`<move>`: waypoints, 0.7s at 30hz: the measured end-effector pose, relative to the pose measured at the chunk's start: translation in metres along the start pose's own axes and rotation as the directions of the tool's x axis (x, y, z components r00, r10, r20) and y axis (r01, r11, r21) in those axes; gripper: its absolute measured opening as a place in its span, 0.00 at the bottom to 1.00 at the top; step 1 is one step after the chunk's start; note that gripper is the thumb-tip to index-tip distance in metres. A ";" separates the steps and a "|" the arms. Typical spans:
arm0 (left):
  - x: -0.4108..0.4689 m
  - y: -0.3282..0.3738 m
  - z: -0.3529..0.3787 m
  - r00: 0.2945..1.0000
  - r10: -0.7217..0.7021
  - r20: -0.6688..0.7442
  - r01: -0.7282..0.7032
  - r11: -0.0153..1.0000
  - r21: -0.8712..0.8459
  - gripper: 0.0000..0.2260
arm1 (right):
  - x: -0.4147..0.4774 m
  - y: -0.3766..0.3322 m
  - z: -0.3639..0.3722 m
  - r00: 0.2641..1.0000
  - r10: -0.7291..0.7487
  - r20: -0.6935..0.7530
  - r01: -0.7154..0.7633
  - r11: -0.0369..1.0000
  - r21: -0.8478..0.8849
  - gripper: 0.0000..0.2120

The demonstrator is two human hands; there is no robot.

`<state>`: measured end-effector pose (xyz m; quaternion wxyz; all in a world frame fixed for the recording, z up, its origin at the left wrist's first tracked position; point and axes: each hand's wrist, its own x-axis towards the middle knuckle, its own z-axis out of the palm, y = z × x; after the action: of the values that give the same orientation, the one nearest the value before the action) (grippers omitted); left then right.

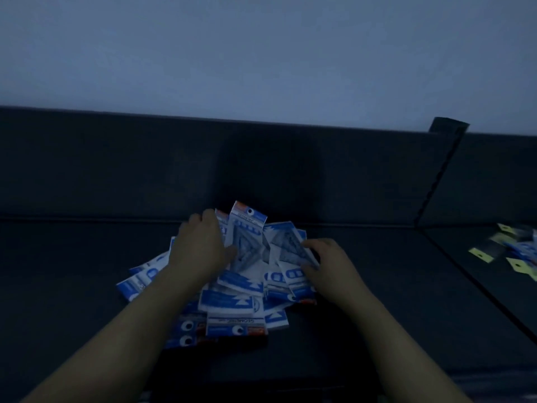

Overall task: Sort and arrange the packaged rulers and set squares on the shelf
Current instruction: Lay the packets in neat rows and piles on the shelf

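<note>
- Sorting barely begun: blue-and-white plastic-wrapped set-square packets [232, 298] heaped unsorted, middle of dark shelf [87, 257].
- Left hand [200, 245] grips an upright packet [247, 228]; right hand [328, 263] pinches a tilted packet [286, 247].

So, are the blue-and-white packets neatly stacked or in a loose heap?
A loose heap: the blue-and-white packets overlap at differing angles, fanned across the dark shelf, none squared up.

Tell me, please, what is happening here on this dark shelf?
A person is working with both bare hands in a jumbled pile of blue-and-white packets on the shelf. The left hand grips a raised packet at the back of the pile. The right hand rests on packets at its right side; whether it grips one is unclear. Some yellow-tagged packets lie in the next section.
</note>
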<state>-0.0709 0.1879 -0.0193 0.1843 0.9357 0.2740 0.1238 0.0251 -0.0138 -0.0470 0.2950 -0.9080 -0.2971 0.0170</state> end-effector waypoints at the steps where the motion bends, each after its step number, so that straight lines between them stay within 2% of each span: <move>1: 0.000 -0.001 0.002 0.999 0.025 -0.029 -0.023 0.997 0.079 0.30 | -0.003 -0.002 -0.002 1.000 -0.013 -0.005 0.013 1.000 -0.025 0.15; 4: -0.005 0.008 0.005 0.985 0.151 -0.085 -0.139 0.981 0.135 0.26 | -0.010 -0.004 -0.008 0.999 -0.034 -0.006 0.034 0.997 -0.064 0.15; 6: -0.008 0.021 0.009 0.970 0.231 -0.073 -0.225 0.971 0.075 0.24 | -0.015 -0.003 -0.011 0.999 -0.035 -0.019 0.033 0.995 -0.098 0.15; 10: -0.012 0.062 0.021 0.932 0.361 -0.017 -0.361 0.931 -0.045 0.22 | -0.028 0.011 -0.025 0.996 0.008 -0.084 -0.021 0.987 -0.160 0.22; 17: -0.026 0.158 0.052 0.844 0.535 0.045 -0.522 0.837 -0.162 0.19 | -0.053 0.074 -0.083 0.972 0.089 -0.216 -0.136 0.967 -0.214 0.23; 21: -0.031 0.225 0.081 0.801 0.592 0.084 -0.558 0.790 -0.254 0.17 | -0.064 0.131 -0.123 0.947 0.171 -0.270 -0.236 0.944 -0.231 0.21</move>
<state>0.0360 -0.0272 -0.0038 0.2598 0.9555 -0.0553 0.1281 0.0674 -0.1984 -0.0259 0.2044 -0.9598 -0.1615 -0.1045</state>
